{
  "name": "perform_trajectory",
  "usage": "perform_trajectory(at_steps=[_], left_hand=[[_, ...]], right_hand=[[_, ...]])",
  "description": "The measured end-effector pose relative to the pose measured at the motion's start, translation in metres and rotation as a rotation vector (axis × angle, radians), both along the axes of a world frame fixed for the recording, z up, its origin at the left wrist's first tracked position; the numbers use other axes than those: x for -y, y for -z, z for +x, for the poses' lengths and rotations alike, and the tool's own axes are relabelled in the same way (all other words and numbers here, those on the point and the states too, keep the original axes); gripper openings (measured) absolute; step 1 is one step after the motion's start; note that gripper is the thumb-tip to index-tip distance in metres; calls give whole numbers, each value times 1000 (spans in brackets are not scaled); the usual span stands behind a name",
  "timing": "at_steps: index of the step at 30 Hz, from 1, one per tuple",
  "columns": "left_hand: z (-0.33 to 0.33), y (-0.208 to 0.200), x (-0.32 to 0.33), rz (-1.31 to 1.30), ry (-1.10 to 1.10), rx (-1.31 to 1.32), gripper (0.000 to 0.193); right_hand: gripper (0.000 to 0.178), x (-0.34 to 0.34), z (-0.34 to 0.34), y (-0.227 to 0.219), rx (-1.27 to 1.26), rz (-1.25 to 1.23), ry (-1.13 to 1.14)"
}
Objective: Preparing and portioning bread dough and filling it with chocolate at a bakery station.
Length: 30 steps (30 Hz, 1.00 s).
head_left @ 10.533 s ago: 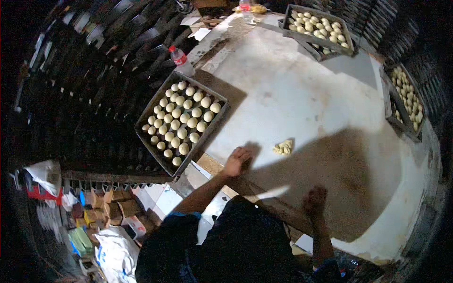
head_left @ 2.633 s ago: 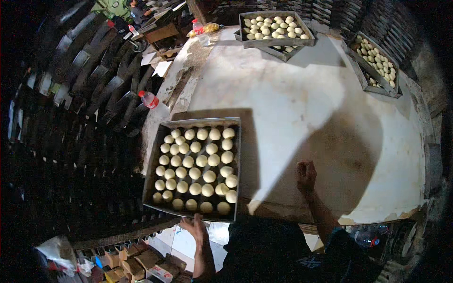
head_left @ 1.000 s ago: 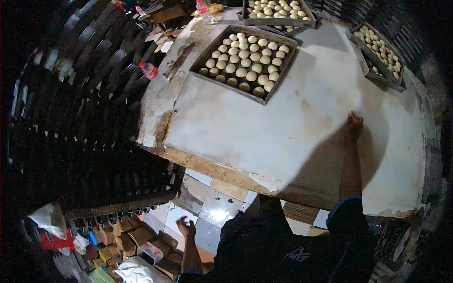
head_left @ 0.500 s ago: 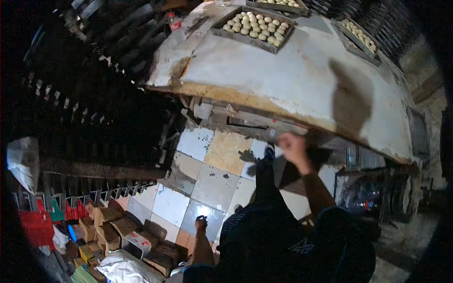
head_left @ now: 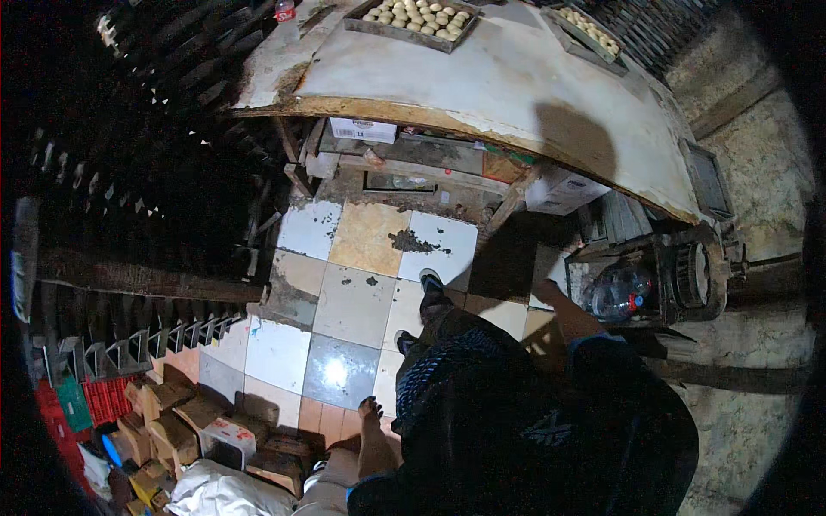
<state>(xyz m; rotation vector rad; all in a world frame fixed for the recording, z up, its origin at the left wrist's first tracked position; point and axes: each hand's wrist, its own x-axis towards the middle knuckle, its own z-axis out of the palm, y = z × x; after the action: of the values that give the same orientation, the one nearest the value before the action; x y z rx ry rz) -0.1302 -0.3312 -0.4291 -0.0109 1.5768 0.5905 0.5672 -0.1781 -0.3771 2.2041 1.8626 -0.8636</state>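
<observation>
The tray (head_left: pixel 396 36) sits on the worktop (head_left: pixel 456 86), at the top of my view, filled with pale round balls (head_left: pixel 417 15). Neither of my hands touches it. A moment ago my left hand was at its near edge; now the tray lies farther in, out of my grasp, so I judge that shift finished. A second tray (head_left: pixel 578 39) stands farther right along the worktop.

My right hand (head_left: pixel 551 297) has dropped from above the worktop to below its front edge, near a clear jug (head_left: pixel 615 297). It is too dark and small there; I cannot tell how its fingers stand. My left hand (head_left: pixel 371 408) hangs low over the tiled floor (head_left: pixel 353 301), its fingers seemingly bent; I see nothing in them, but cannot tell how wide they are. Cardboard boxes (head_left: pixel 172 434) and a white sack (head_left: pixel 228 490) lie to its left.
</observation>
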Motion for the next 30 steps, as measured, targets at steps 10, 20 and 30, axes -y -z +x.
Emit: perform_trajectory(at_steps=[10,20,30], left_hand=[[8,-6,-33,-122,11,-147,28],[118,-21,-380,538,202,-92,23],[404,-45,-602,1217,1085,-805,21]], right_hand=[[26,176,34,40,-337,-125,465],[28,-1,5,-75,-259,-54,619],[19,-242,147,-22,359,1081,261]])
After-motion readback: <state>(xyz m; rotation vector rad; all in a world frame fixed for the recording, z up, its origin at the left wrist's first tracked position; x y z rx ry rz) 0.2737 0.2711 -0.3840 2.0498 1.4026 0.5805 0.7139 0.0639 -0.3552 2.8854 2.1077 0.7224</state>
